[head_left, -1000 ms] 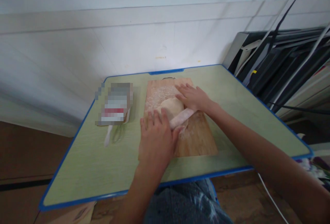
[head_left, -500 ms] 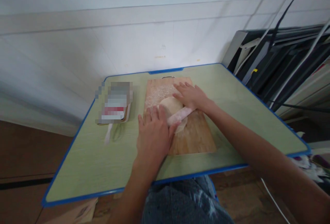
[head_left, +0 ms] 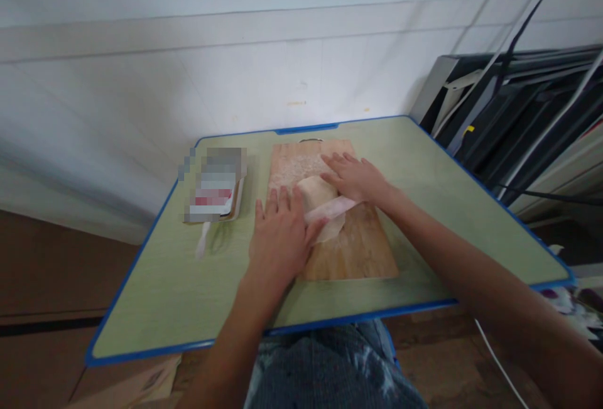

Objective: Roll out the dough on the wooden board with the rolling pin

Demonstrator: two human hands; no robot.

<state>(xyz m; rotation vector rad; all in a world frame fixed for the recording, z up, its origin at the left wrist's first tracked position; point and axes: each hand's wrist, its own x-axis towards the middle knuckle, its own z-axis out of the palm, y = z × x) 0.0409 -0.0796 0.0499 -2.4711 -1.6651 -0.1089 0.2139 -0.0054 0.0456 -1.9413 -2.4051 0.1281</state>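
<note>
The rectangular light-brown wooden board (head_left: 358, 258) is powdery on its far part; the round off-white dough (head_left: 317, 190) looks smooth; the pale green worktop (head_left: 188, 302) has a slightly glossy, blue plastic-looking rim (head_left: 358, 319).

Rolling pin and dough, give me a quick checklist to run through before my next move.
1. Left hand at the left end of the rolling pin: ok.
2. Right hand over its other end: ok.
3. Dough under the pin, showing on both sides of it: ok.
4. Flour on the board: ok, visible on its far part.
5. Dough's left edge: cannot tell, the left hand hides it.
6. Dough evenly thick: cannot tell from this view.
</note>
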